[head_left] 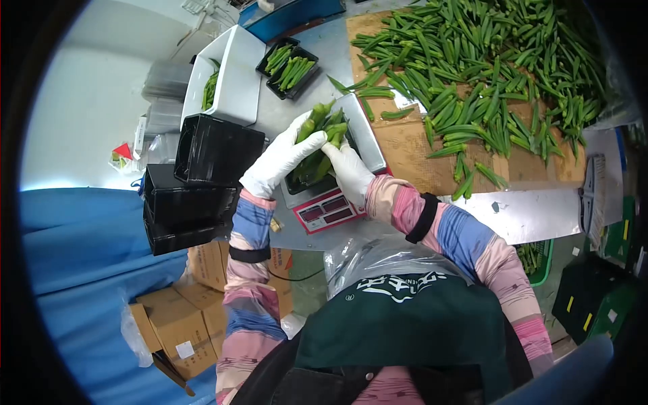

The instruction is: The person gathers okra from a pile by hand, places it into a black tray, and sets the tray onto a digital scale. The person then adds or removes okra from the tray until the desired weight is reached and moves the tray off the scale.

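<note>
Green okra bunch (316, 120): several pods held together, tips pointing away from the person, raised just above the scale.
Left hand (283, 158): white glove, fingers clenched around the lower ends of the okra bunch.
Right hand (347, 169): white glove, fingers bent and resting on the pods in the black tray; whether it grips any cannot be told.
Black tray (305, 181): sits on the scale platform between the two hands and holds green pods.
Scale (329, 210): steel platform, red front panel with dark displays facing the person, standing on the grey table (317, 50).
Okra heap (486, 67): large loose spread of pods on brown cardboard (405, 145), to the right of the scale.
Filled tray (289, 66): black, two compartments with pods laid lengthwise, beyond the scale.
White bin (236, 74): rectangular, left of the filled tray, with a few pods along its inner left wall.
Empty tray stacks (216, 150): black, nested, left of the scale; a second stack (182, 212) lies nearer the person.
Cardboard boxes (185, 317): brown, below the table at the left.
Blue sheet (74, 270): covers the lower left.
Sleeves (250, 270): striped pink and blue, with black bands.
Apron (405, 324): dark green with white print.
</note>
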A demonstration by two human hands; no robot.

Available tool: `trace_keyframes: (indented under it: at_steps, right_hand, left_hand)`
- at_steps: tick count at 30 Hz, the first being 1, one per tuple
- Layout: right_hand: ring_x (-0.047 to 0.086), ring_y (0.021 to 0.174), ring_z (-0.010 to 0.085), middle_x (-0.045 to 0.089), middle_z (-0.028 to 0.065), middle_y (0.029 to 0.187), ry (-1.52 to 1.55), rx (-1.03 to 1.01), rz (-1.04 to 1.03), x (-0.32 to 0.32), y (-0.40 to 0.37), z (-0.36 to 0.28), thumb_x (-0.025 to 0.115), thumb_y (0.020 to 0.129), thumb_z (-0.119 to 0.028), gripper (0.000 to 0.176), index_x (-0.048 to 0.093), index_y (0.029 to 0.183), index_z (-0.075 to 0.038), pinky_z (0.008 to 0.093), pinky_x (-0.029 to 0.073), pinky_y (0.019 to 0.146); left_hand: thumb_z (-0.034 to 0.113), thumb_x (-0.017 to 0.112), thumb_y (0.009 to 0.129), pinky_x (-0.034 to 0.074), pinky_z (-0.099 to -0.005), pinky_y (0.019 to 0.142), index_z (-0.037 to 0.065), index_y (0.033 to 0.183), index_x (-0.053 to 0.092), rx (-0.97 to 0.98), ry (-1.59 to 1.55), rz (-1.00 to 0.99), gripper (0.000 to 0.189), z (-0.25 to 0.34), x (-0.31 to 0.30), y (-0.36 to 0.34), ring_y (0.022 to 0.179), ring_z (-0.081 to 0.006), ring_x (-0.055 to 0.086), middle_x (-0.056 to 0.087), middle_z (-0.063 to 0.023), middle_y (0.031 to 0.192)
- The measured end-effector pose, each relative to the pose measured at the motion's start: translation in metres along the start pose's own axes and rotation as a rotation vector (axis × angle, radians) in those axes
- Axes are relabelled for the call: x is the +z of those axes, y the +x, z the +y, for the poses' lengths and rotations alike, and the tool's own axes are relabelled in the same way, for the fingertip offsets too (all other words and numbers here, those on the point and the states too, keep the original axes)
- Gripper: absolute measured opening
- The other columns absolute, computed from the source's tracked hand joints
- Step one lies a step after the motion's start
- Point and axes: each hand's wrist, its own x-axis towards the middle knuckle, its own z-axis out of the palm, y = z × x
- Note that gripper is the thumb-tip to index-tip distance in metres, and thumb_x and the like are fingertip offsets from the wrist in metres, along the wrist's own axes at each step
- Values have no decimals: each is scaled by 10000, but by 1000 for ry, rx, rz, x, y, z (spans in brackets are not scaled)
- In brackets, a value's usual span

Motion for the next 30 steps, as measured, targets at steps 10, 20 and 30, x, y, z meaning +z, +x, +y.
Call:
trace_keyframes:
  at_steps: [10, 20, 30]
  right_hand:
    - [579, 1267, 270, 571, 192, 1391, -20, 71, 106, -149, -85, -52, 432, 1059, -222, 440, 482, 1402, 48, 354, 471, 1042]
    - [661, 1041, 177, 667, 125, 1244, -242, 366, 426, -299, -198, 32, 522, 1038, -280, 401, 580, 1326, -6, 280, 533, 842]
    - [679, 873, 89, 723, 54, 1084, -481, 382, 415, -300, -178, 36, 526, 1049, -256, 324, 655, 1251, -39, 205, 538, 719]
  left_hand:
    - [400, 514, 1038, 409, -375, 1056, 95, 1402, 539, -3, -46, 523, 475, -64, -55, -55, 1246, -196, 585, 647, -91, 1318]
    - [401, 544, 1022, 504, -332, 915, 60, 1329, 579, -120, -258, 827, 460, -143, -74, -111, 1069, -196, 664, 686, -112, 1212]
    - [244, 628, 992, 531, -243, 640, -6, 1266, 592, -244, -259, 604, 372, -163, -31, -80, 801, -132, 671, 685, -57, 980]
